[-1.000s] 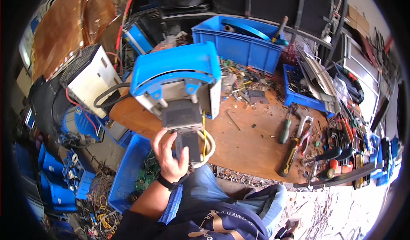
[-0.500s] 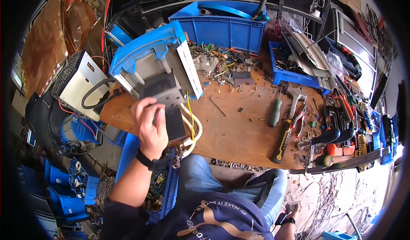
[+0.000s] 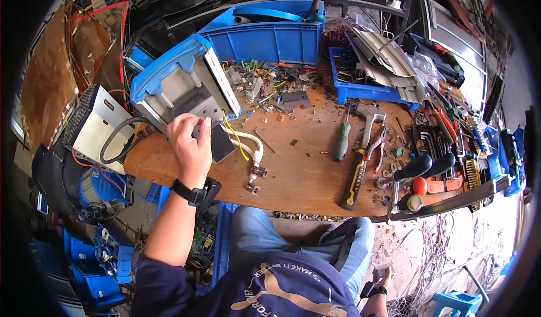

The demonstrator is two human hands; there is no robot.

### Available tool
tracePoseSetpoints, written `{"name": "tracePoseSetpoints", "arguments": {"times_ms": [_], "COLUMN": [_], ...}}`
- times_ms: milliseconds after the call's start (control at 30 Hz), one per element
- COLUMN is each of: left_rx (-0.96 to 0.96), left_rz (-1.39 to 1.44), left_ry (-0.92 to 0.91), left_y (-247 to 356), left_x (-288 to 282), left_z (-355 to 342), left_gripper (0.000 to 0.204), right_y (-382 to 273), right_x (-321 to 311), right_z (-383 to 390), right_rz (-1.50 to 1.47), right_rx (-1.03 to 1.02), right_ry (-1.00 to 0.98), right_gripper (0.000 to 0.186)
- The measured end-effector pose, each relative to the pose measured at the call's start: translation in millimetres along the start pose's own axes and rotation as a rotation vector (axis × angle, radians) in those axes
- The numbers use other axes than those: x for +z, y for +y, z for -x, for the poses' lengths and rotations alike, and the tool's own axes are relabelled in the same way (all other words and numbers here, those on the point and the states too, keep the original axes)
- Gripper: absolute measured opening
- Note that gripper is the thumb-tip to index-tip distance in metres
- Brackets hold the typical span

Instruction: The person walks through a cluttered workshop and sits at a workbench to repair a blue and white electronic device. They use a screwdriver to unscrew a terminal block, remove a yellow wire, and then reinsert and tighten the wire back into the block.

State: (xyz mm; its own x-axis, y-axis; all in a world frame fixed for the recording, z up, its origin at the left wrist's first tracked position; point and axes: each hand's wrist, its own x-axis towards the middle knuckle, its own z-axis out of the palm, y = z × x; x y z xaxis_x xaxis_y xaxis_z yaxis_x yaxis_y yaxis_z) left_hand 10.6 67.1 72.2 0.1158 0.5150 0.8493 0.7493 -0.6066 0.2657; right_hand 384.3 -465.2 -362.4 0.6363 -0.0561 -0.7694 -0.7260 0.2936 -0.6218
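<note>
While the right hand (image 3: 383, 282) hangs low beside the thigh in blue jeans (image 3: 355, 246), it shows too small to judge, and I cannot tell whether its fingers close on the pale grey piece (image 3: 384, 270) beside them. By the other leg, a blue crate (image 3: 224, 238) stands below the bench edge. The left hand (image 3: 189, 142), with a black wristband (image 3: 195, 195) at its wrist, is clamped on the near end of a dark grey metal box (image 3: 193, 102), its thumb above a black slab (image 3: 221, 143). That box joins a blue-rimmed grey housing (image 3: 177, 86), tilted over the left end of the wooden bench (image 3: 298, 167) and farther from the body than it was a second ago. The white cable (image 3: 252, 140) has changed too: its metal terminals (image 3: 253, 187), which hung at the near edge by the lap, now lie on the wood, so the loose end seems less apt to drag or snag as the housing is handled. A yellow wire (image 3: 239, 146) runs just beside the cable. To the right lie a green-handled screwdriver (image 3: 342, 141), a hammer (image 3: 354, 181) with a black-and-yellow grip, and red-handled pliers (image 3: 376, 148). Beyond them come scattered electronic scrap (image 3: 262, 86), a blue tray (image 3: 366, 95) under grey metal strips (image 3: 389, 63), and a large blue bin (image 3: 265, 42) at the back.
</note>
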Motion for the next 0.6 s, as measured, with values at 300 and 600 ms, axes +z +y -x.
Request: {"name": "tracePoseSetpoints", "arguments": {"times_ms": [300, 600], "left_rx": [0.013, 0.078], "left_rz": [-0.008, -0.039], "left_ry": [-0.093, -0.173], "left_y": [13.9, 24.7], "left_x": [1.1, -5.5], "left_z": [18.8, 29.9], "left_gripper": [0.015, 0.024], "right_y": [3.6, 9.0], "right_x": [3.0, 9.3], "right_z": [7.2, 2.0], "right_rz": [0.026, 0.060], "right_rx": [0.026, 0.030], "right_ry": [-0.011, -0.005], "right_gripper": [0.044, 0.042]}}
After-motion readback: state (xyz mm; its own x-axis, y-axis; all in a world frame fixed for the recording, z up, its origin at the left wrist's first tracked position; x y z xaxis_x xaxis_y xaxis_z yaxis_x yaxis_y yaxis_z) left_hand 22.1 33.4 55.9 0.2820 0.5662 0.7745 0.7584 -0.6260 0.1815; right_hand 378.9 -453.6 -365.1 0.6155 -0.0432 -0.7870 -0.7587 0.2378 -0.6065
